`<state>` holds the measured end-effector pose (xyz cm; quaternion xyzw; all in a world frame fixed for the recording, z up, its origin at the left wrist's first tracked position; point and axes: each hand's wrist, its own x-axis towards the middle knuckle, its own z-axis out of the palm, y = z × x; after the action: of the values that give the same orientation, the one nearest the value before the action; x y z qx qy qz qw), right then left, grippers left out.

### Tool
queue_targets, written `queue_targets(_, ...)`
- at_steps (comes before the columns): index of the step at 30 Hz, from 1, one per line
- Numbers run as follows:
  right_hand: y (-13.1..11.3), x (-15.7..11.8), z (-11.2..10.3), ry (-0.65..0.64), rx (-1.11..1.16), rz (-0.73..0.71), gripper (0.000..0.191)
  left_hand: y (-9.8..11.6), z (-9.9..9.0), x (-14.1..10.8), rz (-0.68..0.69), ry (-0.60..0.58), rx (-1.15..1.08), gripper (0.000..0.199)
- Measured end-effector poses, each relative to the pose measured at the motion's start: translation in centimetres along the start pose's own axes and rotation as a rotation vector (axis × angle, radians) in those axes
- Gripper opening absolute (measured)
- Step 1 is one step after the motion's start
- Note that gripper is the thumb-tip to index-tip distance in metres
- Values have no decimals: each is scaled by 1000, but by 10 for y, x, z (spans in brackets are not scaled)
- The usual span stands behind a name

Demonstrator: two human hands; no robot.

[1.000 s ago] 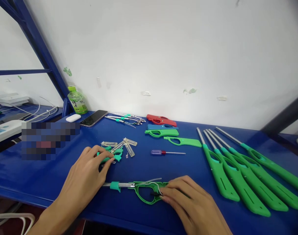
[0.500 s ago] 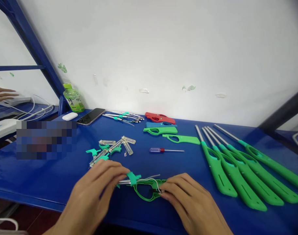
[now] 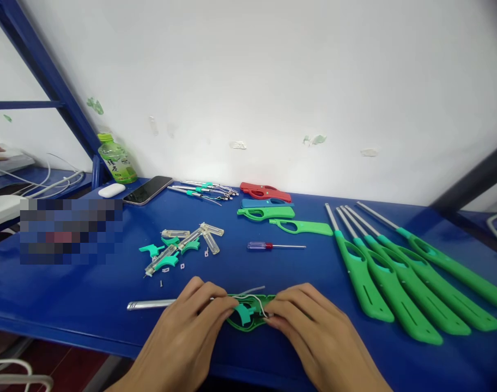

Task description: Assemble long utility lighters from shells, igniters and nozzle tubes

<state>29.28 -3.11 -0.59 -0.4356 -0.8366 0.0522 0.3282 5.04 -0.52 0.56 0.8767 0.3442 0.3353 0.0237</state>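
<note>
In front of me lies an open green lighter handle shell (image 3: 252,328). My left hand (image 3: 183,332) is closed at its neck around a long-nosed lighter's metal tube (image 3: 150,305), which sticks out to the left. A teal trigger (image 3: 244,314) sits at the shell's finger loop, by my left fingertips. My right hand (image 3: 317,332) pinches the shell's right part, where a white wire (image 3: 256,298) curves to the fingertips. My fingers hide whatever small part is beneath them. A thin clear tube (image 3: 252,291) pokes up behind the shell.
Assembled green lighters (image 3: 404,288) lie at right. A screwdriver (image 3: 268,246) lies mid-table, with handle shells (image 3: 268,212) behind. Clear fuel tanks (image 3: 211,242), teal triggers (image 3: 167,259) and small fittings are left. Metal tubes (image 3: 199,190), a phone (image 3: 148,190) and a bottle (image 3: 116,160) stand farther back.
My left hand has moved right, bringing the metal tube to the shell's neck and the teal trigger down into the finger loop area. My right hand keeps its pinch at the shell's right part.
</note>
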Motion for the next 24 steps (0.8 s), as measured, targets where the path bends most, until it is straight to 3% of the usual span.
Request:
queue_targets(14, -1, 3, 0, 21, 8, -16, 31, -1, 10, 3, 20, 29, -13, 27)
queue_targets(24, -2, 1, 1, 33, 22, -30, 20, -2, 8, 3, 20, 15, -12, 28)
